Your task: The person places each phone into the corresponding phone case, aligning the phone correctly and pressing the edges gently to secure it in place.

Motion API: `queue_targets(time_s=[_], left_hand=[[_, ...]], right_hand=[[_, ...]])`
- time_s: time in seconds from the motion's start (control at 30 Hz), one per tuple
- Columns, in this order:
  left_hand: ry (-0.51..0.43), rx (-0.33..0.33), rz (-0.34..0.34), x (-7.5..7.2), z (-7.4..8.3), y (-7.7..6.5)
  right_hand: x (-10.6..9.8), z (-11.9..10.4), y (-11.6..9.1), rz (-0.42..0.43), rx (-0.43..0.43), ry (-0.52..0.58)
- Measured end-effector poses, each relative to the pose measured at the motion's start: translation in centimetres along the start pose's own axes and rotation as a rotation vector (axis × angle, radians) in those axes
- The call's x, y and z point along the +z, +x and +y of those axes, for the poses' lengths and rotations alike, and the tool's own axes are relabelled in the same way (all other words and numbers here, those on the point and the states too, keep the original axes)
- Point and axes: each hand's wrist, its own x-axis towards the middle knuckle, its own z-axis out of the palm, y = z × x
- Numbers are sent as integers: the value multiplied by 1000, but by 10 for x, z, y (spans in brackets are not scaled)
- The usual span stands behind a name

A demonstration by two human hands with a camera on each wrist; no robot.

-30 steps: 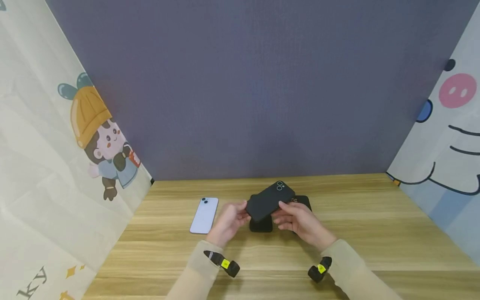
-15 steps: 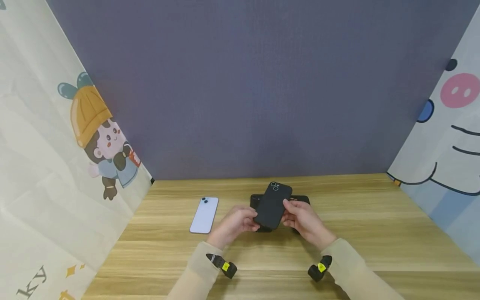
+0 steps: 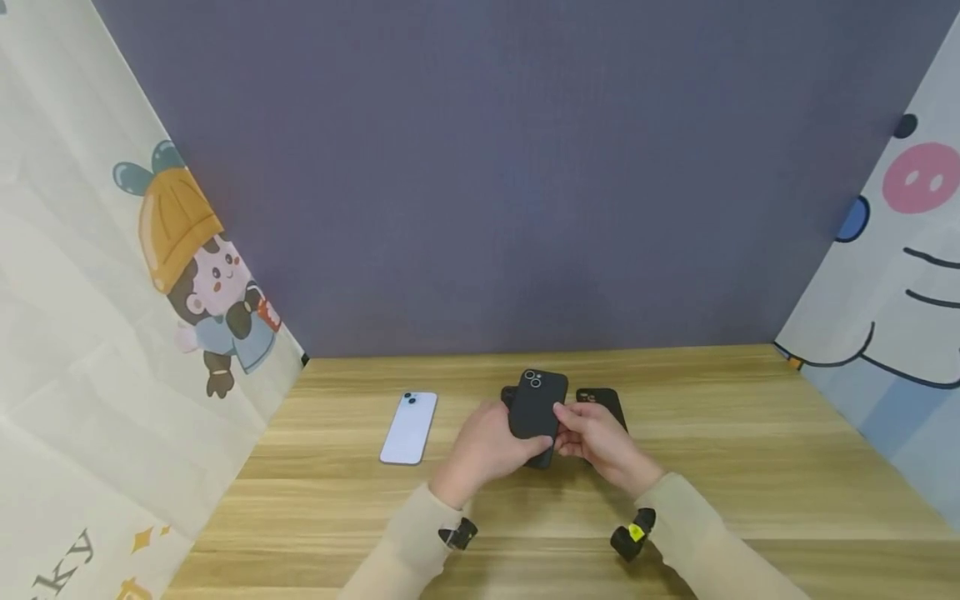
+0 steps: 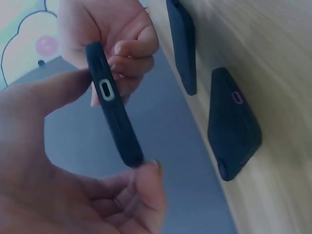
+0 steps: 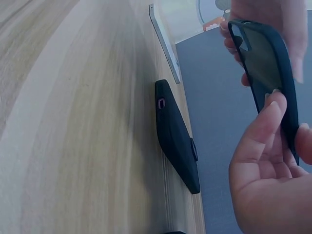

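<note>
A black phone case (image 3: 538, 407) is held up above the table, its back with two ringed camera holes facing my head. My left hand (image 3: 486, 450) grips it across the lower end, thumb on one long side and fingers on the other, as the left wrist view shows around the case's charging-port end (image 4: 120, 130). With thumb and fingers, my right hand (image 3: 606, 442) pinches its right edge. In the right wrist view the hollow inside (image 5: 263, 66) shows, with right fingertips (image 5: 277, 100) on the inner side.
On the wooden table (image 3: 315, 517), a pale lilac phone (image 3: 408, 429) lies to the left, camera side up. A black case-shaped item (image 5: 175, 139) lies behind the held case, and another (image 3: 602, 403) beyond my right hand. A grey panel (image 3: 480, 183) stands behind.
The phone case has turned from slanting to nearly upright and shifted slightly left. My left hand has rolled over and moved from its corner to around its lower end; my right hand keeps the edge.
</note>
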Motion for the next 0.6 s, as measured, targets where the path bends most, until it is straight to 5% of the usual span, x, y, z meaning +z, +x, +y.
queue_targets(time_s=[0.1, 0.23, 0.6], left_hand=[[102, 36, 24, 1, 6, -1], [162, -5, 32, 4, 11, -4], [133, -56, 53, 6, 14, -4]], right_hand=[[2, -1, 0, 0, 1, -10], [3, -2, -1, -12, 11, -33], [3, -2, 0, -26, 39, -43]])
